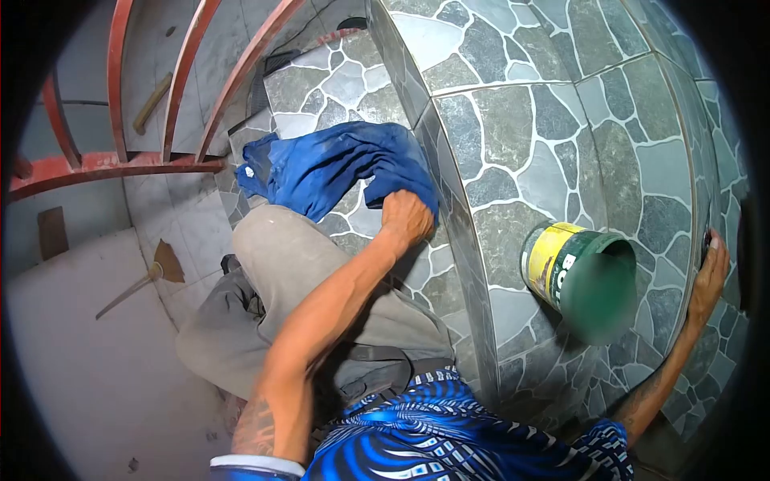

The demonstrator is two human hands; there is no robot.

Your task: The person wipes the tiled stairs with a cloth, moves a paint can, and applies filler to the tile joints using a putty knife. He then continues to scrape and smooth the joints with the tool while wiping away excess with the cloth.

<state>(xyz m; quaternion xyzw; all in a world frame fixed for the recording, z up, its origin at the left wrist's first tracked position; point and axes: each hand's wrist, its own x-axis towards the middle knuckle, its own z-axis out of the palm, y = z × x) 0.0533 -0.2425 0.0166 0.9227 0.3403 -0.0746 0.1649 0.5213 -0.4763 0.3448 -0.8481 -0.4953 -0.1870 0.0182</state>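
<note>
Crouching on the stone-patterned grey tiled steps (513,144), the person has the left hand (405,218) closed on a crumpled blue cloth (337,164), pressing it onto a tread just beside the step's edge. The right hand (710,272) lies flat, fingers together, against the tiles at the far right. Between the hands stands a green plastic bucket with a yellow label (581,276). Its inside shows only blurred green, so I cannot tell what it holds.
</note>
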